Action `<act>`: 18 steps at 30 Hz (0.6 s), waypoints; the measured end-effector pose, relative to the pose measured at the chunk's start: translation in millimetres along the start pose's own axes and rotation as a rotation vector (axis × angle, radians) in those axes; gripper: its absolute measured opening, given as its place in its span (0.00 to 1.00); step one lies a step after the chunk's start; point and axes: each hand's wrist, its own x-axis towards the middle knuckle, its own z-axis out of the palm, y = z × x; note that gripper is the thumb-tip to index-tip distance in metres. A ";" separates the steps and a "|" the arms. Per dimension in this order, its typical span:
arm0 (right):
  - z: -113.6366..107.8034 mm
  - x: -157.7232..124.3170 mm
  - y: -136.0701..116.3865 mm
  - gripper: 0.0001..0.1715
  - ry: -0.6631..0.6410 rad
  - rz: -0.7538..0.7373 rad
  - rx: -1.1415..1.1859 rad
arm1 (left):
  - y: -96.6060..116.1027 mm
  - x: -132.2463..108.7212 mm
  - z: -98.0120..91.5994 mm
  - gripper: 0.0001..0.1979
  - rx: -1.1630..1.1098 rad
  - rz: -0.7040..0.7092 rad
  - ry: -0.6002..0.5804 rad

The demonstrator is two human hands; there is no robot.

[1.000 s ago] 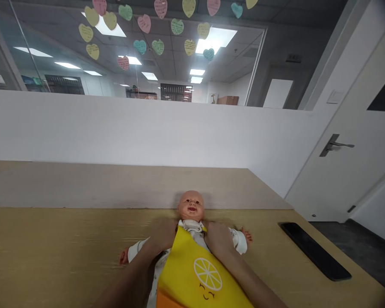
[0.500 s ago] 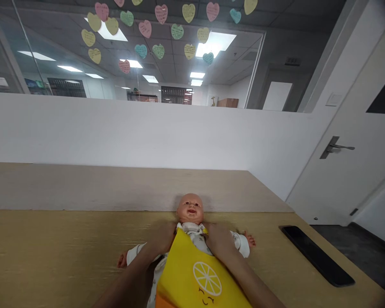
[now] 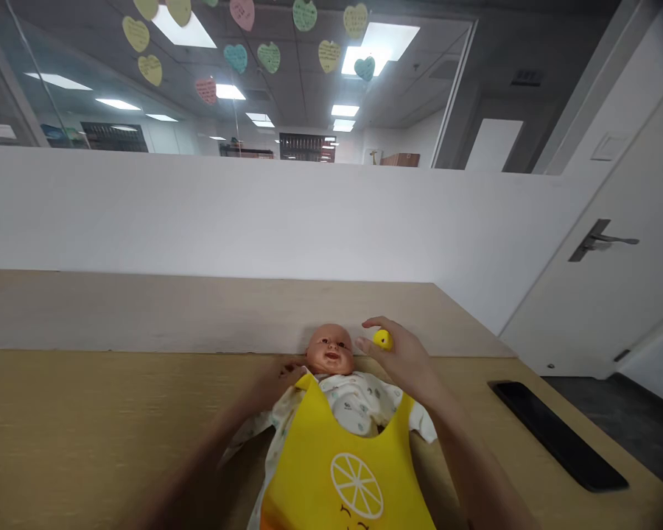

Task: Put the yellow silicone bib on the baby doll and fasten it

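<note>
A baby doll point(image 3: 330, 350) in a white printed outfit lies on its back, head away from me. Over its chest and belly is a yellow bib point(image 3: 314, 456) with a white lemon slice design. At the doll's neck on the left, my left hand point(image 3: 273, 384) is closed on the bib's left strap end. My right hand point(image 3: 412, 362) is raised beside the doll's head on the right. A rounded yellow strap end point(image 3: 383, 339) with a small dark spot shows in it, thumb and forefinger curved apart around it. The bib's lower edge is out of view.
The doll lies on a wooden table point(image 3: 116, 427). A black phone-like slab point(image 3: 558, 434) rests near the table's right edge. Behind stands a white wall point(image 3: 226, 213) below a window with heart-shaped notes point(image 3: 269, 57). A door point(image 3: 613, 294) is on the right.
My right hand has moved up and right, from the doll's chest to beside its head, lifting the right strap. The bib's neck opening has spread wider. My left hand has shifted slightly up and left.
</note>
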 end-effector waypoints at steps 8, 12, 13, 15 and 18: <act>4.2 0.4 21.1 0.32 -0.210 0.011 -0.082 | 16.2 -15.2 -18.9 0.23 0.193 -0.020 0.067; -2.0 1.5 31.1 0.33 -0.263 0.034 -0.257 | 25.6 -28.5 0.0 0.20 0.230 0.010 -0.013; -4.1 1.7 33.9 0.32 -0.257 0.040 -0.281 | 26.8 -30.1 4.6 0.18 0.248 0.019 -0.035; -8.2 1.8 38.3 0.27 -0.280 0.067 -0.294 | 29.5 -31.8 10.5 0.14 0.275 0.028 -0.067; -12.1 0.3 39.1 0.18 -0.377 0.098 -0.320 | 37.0 -33.6 10.0 0.09 0.137 0.008 -0.102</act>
